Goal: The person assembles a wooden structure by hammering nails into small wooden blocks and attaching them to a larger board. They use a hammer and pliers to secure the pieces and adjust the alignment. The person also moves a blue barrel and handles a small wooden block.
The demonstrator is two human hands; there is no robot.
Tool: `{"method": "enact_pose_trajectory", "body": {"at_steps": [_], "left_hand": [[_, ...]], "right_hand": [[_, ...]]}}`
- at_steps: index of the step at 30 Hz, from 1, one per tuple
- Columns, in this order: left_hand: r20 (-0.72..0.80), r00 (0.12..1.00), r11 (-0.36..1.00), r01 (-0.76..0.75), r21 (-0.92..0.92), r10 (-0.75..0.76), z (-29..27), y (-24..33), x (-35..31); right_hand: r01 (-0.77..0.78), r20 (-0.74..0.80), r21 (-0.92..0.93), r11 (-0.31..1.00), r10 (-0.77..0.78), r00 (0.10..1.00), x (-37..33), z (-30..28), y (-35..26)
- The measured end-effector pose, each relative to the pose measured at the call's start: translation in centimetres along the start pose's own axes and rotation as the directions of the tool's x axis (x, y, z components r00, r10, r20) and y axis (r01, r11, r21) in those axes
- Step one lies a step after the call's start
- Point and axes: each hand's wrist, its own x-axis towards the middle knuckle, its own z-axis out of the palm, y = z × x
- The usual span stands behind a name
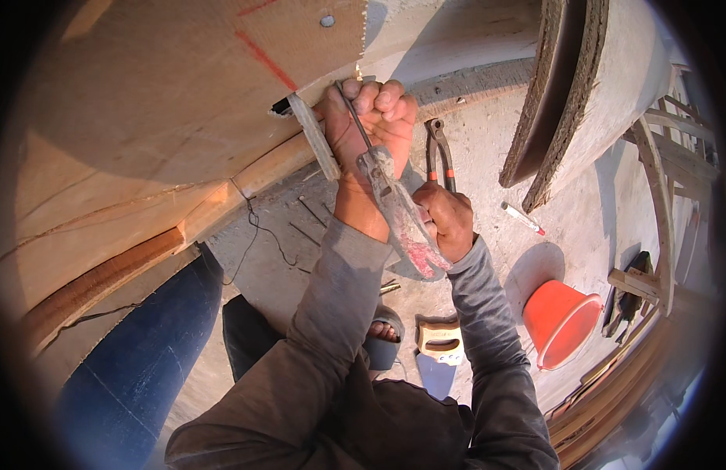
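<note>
My right hand (447,219) is closed around the handle of a claw hammer, mostly hidden by the fist. The worn hammer head (398,207), with red paint on its claw, points up and left. My left hand (375,117) is palm up with curled fingers, holding a thin steel rod (353,116) at the edge of a plywood panel (183,86). The rod's near end meets the hammer head in the picture; I cannot tell if they touch. Beside my left wrist a short wooden strip (314,137) sticks out next to a dark slot in the plywood.
Pincers (437,153) with orange-red grips lie beyond my right hand. A marker pen (523,218), an orange bucket (561,323) and a handsaw (440,352) are on the floor. Curved rough-edged panels (567,102) rise at upper right. Thin rods and wire lie left of my forearm.
</note>
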Motion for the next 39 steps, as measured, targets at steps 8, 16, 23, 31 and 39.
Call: {"method": "enact_pose_trajectory", "body": {"at_steps": [8,16,23,31,39], "left_hand": [[0.054,0.999,0.996,0.012,-0.083,-0.008,-0.3,0.2,-0.2],[0.038,0.999,0.993,0.029,-0.116,-0.024,0.2,-0.1,0.2],[0.024,1.0,0.997,0.014,-0.076,-0.012,0.1,0.2,0.1],[0.025,0.999,0.991,0.044,-0.129,-0.041,-0.2,0.5,-0.5],[0.052,0.998,0.994,0.038,-0.107,-0.033,0.1,0.4,0.0]], "right_hand": [[0.1,-0.004,-0.069,0.993,-0.1,0.995,0.7,0.0,1.6],[0.204,0.058,-0.118,0.972,-0.198,0.978,1.1,-1.0,3.3],[0.164,0.138,-0.207,0.964,-0.137,0.981,2.3,-1.0,3.7],[0.181,0.134,-0.194,0.964,-0.157,0.978,1.8,-1.5,3.5],[0.302,0.131,-0.14,0.943,-0.285,0.95,2.8,-1.9,3.7]]}}
